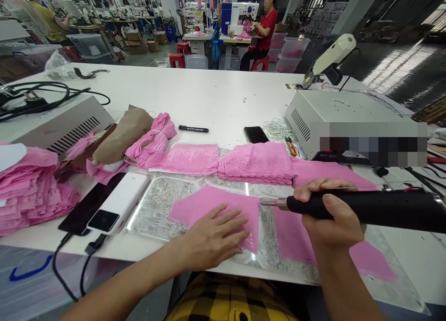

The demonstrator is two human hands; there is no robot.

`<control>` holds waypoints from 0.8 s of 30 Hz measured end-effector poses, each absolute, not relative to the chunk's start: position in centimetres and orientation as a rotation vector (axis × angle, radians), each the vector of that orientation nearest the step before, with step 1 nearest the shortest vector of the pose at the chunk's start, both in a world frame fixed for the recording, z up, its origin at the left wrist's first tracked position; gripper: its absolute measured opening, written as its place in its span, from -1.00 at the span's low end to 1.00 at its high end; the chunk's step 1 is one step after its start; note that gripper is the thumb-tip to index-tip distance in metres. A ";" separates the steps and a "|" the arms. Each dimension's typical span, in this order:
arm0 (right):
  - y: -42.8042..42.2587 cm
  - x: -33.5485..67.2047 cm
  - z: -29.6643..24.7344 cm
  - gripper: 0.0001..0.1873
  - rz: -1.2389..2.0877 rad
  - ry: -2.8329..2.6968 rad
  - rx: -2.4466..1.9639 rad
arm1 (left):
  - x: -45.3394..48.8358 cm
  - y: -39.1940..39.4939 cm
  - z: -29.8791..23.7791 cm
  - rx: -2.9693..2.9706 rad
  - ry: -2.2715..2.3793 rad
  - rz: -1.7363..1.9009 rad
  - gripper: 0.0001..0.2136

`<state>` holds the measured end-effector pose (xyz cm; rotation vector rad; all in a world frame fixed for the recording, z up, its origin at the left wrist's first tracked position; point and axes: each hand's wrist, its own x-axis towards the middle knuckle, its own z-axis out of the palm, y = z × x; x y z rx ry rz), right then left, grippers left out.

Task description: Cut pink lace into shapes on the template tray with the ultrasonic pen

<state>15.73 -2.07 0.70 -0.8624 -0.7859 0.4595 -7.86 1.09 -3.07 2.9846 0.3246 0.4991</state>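
Observation:
My left hand (219, 237) lies flat with fingers stretched out on a pink fabric piece (209, 205). That piece rests on a scuffed clear plate (149, 214) at the table's near edge. My right hand (331, 219) is wrapped round a thick black hand-held tool (376, 208). Its slim metal tip (273, 202) points left and meets, or nearly meets, the fabric's right edge. Another pink piece (292, 235) lies partly under my right hand. Behind them are a folded pink lace stack (256, 163) and a flat lace strip (191, 157).
Grey machine boxes stand left (66, 121) and right (324, 112). A pink fabric pile (28, 186), white power bank (120, 202), marker (193, 128), phone (255, 134) and orange-handled snips (291, 147) lie around. A person in red (268, 28) sits at a sewing machine beyond.

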 end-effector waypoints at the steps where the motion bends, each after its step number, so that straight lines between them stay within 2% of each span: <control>1: -2.3 15.9 0.8 -0.89 0.489 -0.781 -0.857 | -7.9 0.8 -3.0 2.982 0.292 0.529 -0.67; 8: -3.3 16.1 0.7 -0.87 0.625 -0.806 -0.831 | -7.9 -1.4 -3.4 2.947 0.241 0.612 -0.70; 24: -3.3 15.9 0.3 -0.89 0.641 -0.876 -0.828 | -8.0 -2.1 -4.3 2.915 0.279 0.611 -0.68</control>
